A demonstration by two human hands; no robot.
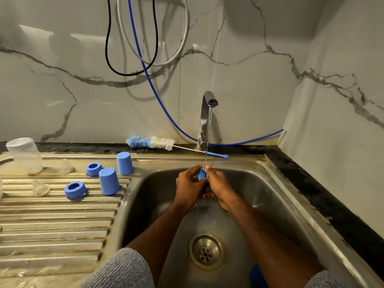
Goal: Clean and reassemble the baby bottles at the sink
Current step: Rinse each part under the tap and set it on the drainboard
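Head view, my twelve o'clock: left hand [190, 183] and right hand [218, 187] both pinching small blue part [202, 174] under tap stream [207, 138].

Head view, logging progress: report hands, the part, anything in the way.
Left hand and right hand both pinching small blue part under running tap. Caps, rings, teats, bottle wait on drainer. Nothing in the way.
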